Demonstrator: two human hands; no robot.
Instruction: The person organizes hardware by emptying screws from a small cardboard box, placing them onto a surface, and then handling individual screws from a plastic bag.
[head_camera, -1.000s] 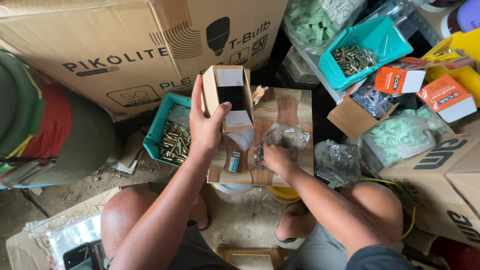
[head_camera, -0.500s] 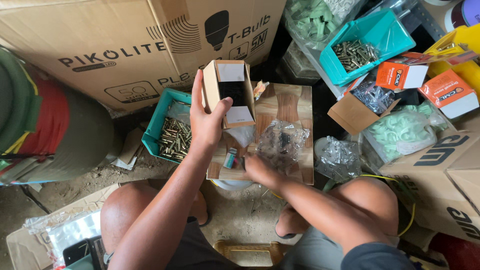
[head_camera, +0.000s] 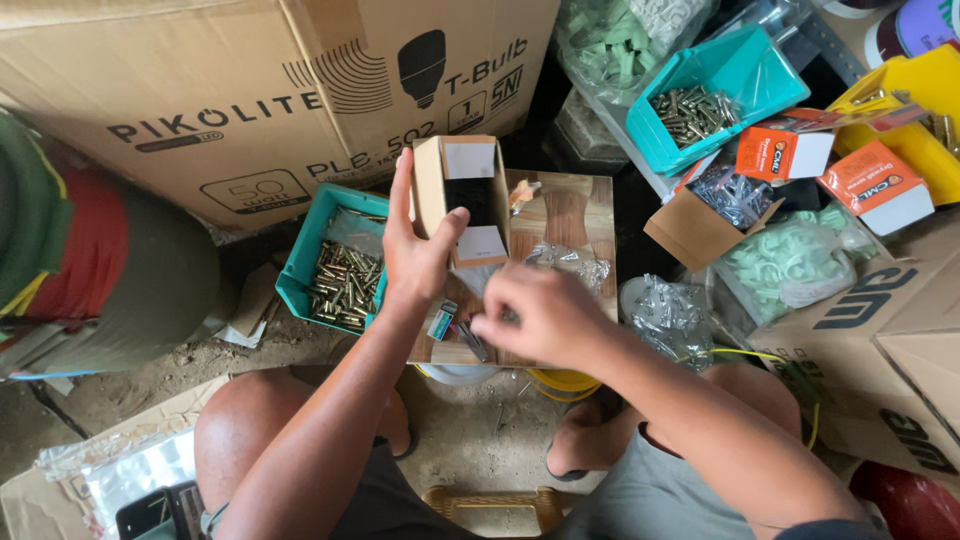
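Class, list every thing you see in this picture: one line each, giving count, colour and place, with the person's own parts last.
Small open carton: one, brown, held upright over the board.
Wooden board: one, brown, centre.
Teal bins: two, one left of the board, one upper right, both holding brass-coloured screws.
Large cardboard box: one, brown, top left.
Orange-and-white boxes: two, right.
Yellow bin: one, far right.
Bags of pale green clips: two, right and top.
Clear bag of metal parts: one, right of the board.
Left hand: grips the carton.
Right hand: over the board's near edge; whether it holds anything is hidden.
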